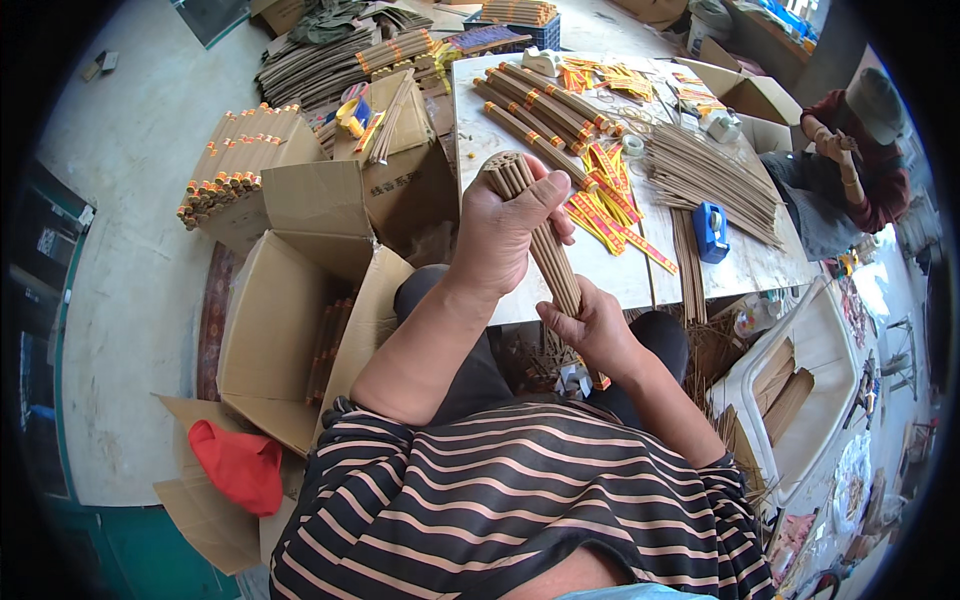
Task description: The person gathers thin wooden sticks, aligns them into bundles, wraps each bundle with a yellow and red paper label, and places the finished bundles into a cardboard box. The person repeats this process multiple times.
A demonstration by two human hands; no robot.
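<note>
A bundle of brown incense sticks (553, 262) slants in front of me at the table's near edge, its top end tilted up and to the left. My left hand (510, 222) is wrapped round the upper part, thumb across the stick ends. Lower down, my right hand (597, 328) grips the same bundle; a red and yellow band (601, 381) shows at its bottom end. Just beyond my hands lie red and yellow paper strips (612, 195). Banded incense bundles (545, 108) lie on the table behind them, and loose incense sticks (712, 182) spread to the right.
A blue tape dispenser (711, 234) stands on the white table (790, 262). At my left is an open cardboard box (262, 345) with bundles inside and a red cloth (237, 466) beside it. Banded bundles are stacked at far left (248, 150). Another person (850, 165) sits at the right.
</note>
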